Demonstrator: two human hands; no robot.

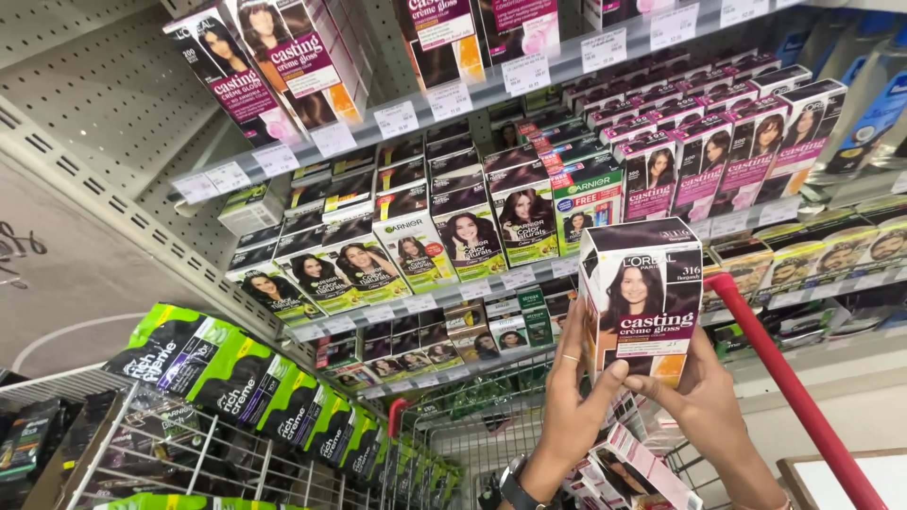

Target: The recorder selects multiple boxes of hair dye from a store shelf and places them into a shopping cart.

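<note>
Presently, a hair-colour box (642, 297) with a dark top and a portrait on its front is held upright in front of the shelving, raised above a wire shopping cart (472, 434). The left hand (572, 406) lies against the box's lower left edge, fingers extended up its side, thumb pressed to the front near the bottom corner; a ring shows on one finger and a watch on the wrist. The right hand (704, 401) cups the lower right corner from behind and below, its thumb reaching across the front bottom edge. Both hands are closed on the box, which sits between them with its upper two-thirds free. The cart's red handle (784, 382) runs diagonally just beside the right hand, touching or nearly touching the box's right edge; which cannot be told. More boxes (628, 467) lie in the cart directly beneath. Open room exists above and left of the box. Stocked shelves (491, 283) stand behind, and green-and-black packets (246, 382) hang on a wire rack at lower left.
</note>
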